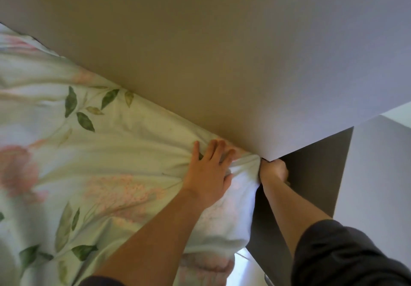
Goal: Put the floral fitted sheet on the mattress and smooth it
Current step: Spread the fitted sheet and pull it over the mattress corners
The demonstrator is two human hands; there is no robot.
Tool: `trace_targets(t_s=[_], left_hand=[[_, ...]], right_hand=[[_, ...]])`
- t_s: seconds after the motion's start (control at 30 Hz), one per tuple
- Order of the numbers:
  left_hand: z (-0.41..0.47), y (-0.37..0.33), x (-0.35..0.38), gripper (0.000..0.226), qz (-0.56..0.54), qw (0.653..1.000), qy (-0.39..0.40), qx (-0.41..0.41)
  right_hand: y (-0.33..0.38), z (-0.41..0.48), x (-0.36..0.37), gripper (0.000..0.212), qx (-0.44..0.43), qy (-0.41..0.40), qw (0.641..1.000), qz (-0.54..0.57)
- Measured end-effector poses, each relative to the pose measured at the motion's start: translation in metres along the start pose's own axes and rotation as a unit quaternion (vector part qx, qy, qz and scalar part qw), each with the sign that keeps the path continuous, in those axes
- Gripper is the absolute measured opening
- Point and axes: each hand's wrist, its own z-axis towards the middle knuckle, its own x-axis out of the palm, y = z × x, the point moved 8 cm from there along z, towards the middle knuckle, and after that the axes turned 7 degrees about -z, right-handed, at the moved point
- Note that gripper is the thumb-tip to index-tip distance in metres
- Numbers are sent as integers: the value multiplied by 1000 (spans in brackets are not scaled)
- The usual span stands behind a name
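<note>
The floral fitted sheet [93, 156], white with pink flowers and green leaves, covers the mattress across the left half of the view, wrinkled toward the far corner. My left hand [211, 172] lies flat on top of the sheet near that corner, fingers spread, pressing the fabric. My right hand [273, 170] is closed on the sheet's corner edge, down at the side of the mattress next to the wall. The mattress itself is hidden under the sheet.
A beige wall [200, 52] runs tight along the far edge of the bed. A dark panel [311, 174] stands in the gap to the right of the corner, and a white surface [378, 163] lies beyond it.
</note>
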Motion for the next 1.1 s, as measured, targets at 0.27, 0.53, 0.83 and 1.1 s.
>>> trace_targets(t_s=[0.27, 0.53, 0.83, 1.1], left_hand=[[-44, 33, 12, 66, -5, 999, -3, -33], [-164, 90, 24, 76, 26, 988, 87, -122], [-318, 79, 20, 51, 35, 992, 44, -114], [-403, 79, 29, 56, 26, 987, 35, -153]], right_hand=[[-22, -17, 14, 38, 15, 54, 997, 45], [-5, -108, 9, 40, -65, 41, 994, 78], [-55, -243, 56, 55, -208, 65, 967, -133], [-85, -373, 92, 53, -431, 57, 844, -314]])
